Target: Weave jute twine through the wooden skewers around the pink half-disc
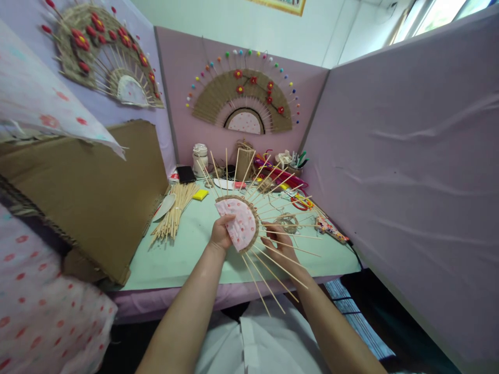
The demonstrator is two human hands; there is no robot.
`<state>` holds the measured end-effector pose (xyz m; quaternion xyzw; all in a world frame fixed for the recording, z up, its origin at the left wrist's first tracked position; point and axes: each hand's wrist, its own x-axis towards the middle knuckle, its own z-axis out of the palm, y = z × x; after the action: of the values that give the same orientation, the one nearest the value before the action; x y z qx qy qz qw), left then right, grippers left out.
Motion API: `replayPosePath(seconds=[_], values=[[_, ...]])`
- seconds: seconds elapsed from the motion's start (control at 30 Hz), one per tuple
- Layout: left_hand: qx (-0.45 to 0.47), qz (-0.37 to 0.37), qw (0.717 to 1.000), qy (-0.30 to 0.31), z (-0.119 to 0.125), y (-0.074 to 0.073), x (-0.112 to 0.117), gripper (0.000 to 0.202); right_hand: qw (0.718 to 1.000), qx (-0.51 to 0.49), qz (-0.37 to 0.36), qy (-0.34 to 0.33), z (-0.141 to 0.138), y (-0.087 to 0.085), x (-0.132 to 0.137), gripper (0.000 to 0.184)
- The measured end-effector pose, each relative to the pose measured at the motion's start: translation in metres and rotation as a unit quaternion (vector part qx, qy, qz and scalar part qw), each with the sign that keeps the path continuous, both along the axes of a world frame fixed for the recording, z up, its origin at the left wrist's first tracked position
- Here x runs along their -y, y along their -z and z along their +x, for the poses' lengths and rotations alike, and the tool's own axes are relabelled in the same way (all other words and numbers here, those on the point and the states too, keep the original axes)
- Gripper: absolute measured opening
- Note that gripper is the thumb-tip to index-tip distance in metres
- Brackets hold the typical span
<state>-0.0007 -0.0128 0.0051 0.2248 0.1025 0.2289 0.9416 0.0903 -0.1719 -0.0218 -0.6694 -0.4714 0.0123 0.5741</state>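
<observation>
My left hand [221,234] grips a half-round fan base [240,224] by its straight side, thumb on the red-dotted pink fabric. Brown twine borders the curved edge. From that rim thin wooden sticks [283,262] fan out up, right and down. At the right of the rim is my right hand [281,246], its fingers curled around sticks close to their base. Some sticks cross in front of this hand and partly cover it. Just behind it on the table lies a loose coil of twine [287,222].
A bundle of sticks [173,215] lies left, beside a cardboard box [146,171]. Along the back are a white jar [200,158], a twine-wrapped cylinder [245,163] and scissors [302,200]. A patterned glue gun [331,228] lies right. Finished fans [214,106] hang on the partitions.
</observation>
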Motion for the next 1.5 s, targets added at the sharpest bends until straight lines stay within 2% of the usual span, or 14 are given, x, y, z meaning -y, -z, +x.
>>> replayPosePath(seconds=[0.1, 0.23, 0.43, 0.57, 0.7, 0.87, 1.0, 1.1, 1.23, 1.5], values=[[-0.001, -0.003, 1.0, 0.005, 0.0, 0.0, -0.001, 0.027, 1.0, 0.009, -0.007, -0.007, 0.002, -0.003, 0.002, 0.028], [0.01, -0.004, 1.0, 0.007, -0.001, -0.001, -0.001, 0.031, 1.0, 0.023, -0.005, -0.016, 0.01, -0.004, 0.002, 0.031], [0.002, -0.016, 1.0, -0.016, -0.001, -0.002, -0.005, 0.029, 0.999, -0.016, -0.03, -0.004, 0.048, -0.01, 0.008, 0.027], [0.001, -0.025, 1.0, -0.006, -0.001, -0.001, -0.005, 0.033, 0.998, -0.05, -0.017, 0.021, 0.078, -0.033, 0.018, 0.03], [-0.018, -0.019, 0.999, -0.021, 0.0, -0.001, -0.005, 0.03, 0.995, -0.092, 0.032, -0.005, 0.094, -0.064, 0.028, 0.031], [-0.029, -0.008, 0.999, -0.021, -0.001, -0.003, -0.005, 0.029, 0.984, -0.147, 0.094, -0.027, 0.095, -0.094, 0.035, 0.029], [-0.042, 0.007, 0.999, -0.014, -0.002, -0.005, -0.004, 0.029, 0.985, -0.138, 0.106, -0.014, 0.088, -0.107, 0.038, 0.026], [-0.045, 0.012, 0.999, -0.016, -0.001, -0.005, -0.004, 0.026, 0.989, -0.09, 0.113, 0.016, 0.083, -0.11, 0.04, 0.026], [-0.039, 0.009, 0.999, -0.025, 0.002, -0.002, -0.005, 0.026, 0.987, -0.065, 0.141, 0.036, 0.08, -0.104, 0.041, 0.025], [-0.027, 0.007, 0.999, -0.017, 0.003, 0.003, -0.007, 0.036, 0.961, -0.144, 0.235, 0.007, 0.083, -0.086, 0.033, 0.021]])
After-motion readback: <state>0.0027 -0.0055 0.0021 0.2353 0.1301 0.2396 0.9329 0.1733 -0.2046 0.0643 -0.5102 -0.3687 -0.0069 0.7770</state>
